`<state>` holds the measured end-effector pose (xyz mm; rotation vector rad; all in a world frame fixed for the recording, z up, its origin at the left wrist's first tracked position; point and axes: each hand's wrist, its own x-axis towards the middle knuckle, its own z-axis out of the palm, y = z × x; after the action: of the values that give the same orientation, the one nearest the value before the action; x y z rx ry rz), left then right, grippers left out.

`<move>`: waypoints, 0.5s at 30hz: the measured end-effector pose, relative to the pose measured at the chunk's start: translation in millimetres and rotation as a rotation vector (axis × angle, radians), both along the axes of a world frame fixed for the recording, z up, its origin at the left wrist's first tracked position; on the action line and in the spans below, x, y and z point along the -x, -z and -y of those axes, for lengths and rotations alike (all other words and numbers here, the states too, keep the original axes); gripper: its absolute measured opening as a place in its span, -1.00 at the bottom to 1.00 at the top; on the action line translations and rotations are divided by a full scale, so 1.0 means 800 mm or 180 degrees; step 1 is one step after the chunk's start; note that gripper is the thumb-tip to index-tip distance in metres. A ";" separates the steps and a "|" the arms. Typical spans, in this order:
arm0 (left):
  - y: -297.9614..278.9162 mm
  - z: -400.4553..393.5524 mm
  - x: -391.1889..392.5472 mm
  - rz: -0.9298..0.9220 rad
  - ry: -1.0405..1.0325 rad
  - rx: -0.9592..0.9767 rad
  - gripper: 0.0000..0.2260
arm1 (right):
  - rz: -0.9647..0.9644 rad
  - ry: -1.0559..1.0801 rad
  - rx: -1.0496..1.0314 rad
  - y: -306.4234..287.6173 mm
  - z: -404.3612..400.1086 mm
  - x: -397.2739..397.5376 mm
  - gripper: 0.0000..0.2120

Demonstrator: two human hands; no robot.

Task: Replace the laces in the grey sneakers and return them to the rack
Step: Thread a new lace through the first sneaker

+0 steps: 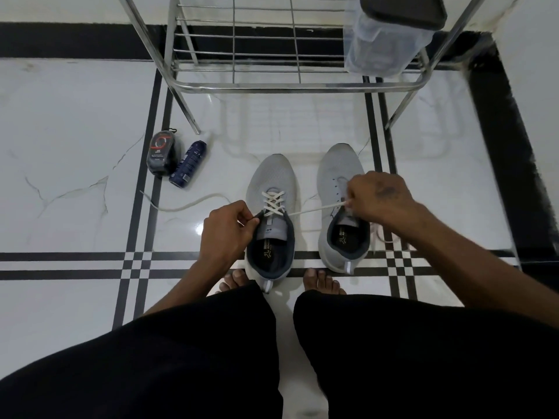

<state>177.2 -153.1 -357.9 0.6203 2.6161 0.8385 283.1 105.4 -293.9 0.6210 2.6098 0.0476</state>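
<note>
From the head camera, two grey sneakers stood side by side on the white marble floor [75, 131], toes pointing toward a steel shoe rack [266, 83] just beyond them. The left sneaker [272, 189] carried a cream lace [273, 202] crossed through its eyelets; the right sneaker [338, 176] showed bare eyelets – no lace threaded through them. The left hand [225, 231] pinched one end of the lace at the collar of the left sneaker, fingers curled in. The right hand [378, 201] pinched the other end, drawn taut across the gap to a point over the right sneaker's tongue. Another loose lace [181, 205] trailed across the floor to the left of the shoes, and a pale lace lay partly hidden under the right forearm beside the right sneaker. Further left, near the rack's leg, lay a black shoe-polish sponge case [161, 155] touching a dark blue spray can [188, 163]. A clear plastic container [384, 40] with a dark lid sat on the rack's right side – its contents blurred. Bare toes showed just behind the sneakers' heels
</note>
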 end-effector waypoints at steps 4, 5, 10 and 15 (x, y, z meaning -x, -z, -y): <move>0.005 -0.003 -0.001 -0.0104 0.0066 -0.0011 -0.80 | 0.0115 -0.0135 0.0740 -0.007 0.047 0.020 -0.75; 0.004 -0.003 0.001 -0.0102 0.0075 0.0004 -0.80 | 0.0196 -0.0108 0.0971 -0.008 0.061 0.028 -0.74; -0.014 -0.004 -0.007 -0.0129 0.0228 -0.0118 -0.88 | 0.0172 0.0512 0.2278 -0.039 0.073 0.048 -0.79; -0.074 -0.027 -0.026 0.1980 0.0779 -0.1379 -0.71 | -0.1550 0.2080 0.4276 -0.060 0.071 0.061 -0.81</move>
<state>197.8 -131.3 -298.4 0.6396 1.7777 1.2822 234.6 48.6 -246.1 0.9025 1.9682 -2.0072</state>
